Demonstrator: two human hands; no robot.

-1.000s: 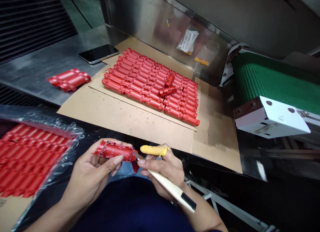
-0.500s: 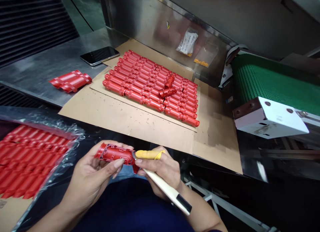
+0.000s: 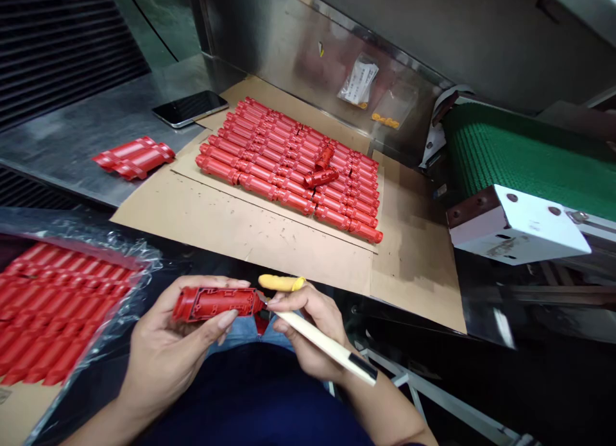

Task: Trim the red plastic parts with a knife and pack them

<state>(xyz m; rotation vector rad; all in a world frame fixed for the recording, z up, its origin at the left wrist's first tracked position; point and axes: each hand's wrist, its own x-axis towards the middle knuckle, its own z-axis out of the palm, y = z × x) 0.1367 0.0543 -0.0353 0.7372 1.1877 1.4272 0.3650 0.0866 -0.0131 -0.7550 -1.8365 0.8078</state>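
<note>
In the head view my left hand [image 3: 166,343] is closed around a red plastic half-shell [image 3: 219,303], its hollow, ribbed inside facing up. My right hand [image 3: 317,327] grips a knife [image 3: 325,343] with a cream handle and a black end. Its short blade meets the right end of the half-shell, and the tip is partly hidden. A yellow finger cot [image 3: 282,283] covers my right index finger. Beneath the blade hangs a small red piece [image 3: 261,323]; whether it is part of the shell, I cannot tell.
Rows of red half-shells [image 3: 279,163] lie on cardboard [image 3: 240,224], two more loose on top. Others sit on the metal table [image 3: 62,131] near a phone [image 3: 190,108] and in a plastic-lined box [image 3: 62,311] at left. A green conveyor belt [image 3: 520,157] stands at right.
The half-shell has tilted in my left hand, showing more of its near side. My right index finger has lifted slightly, and the knife handle has swung a little to the right.
</note>
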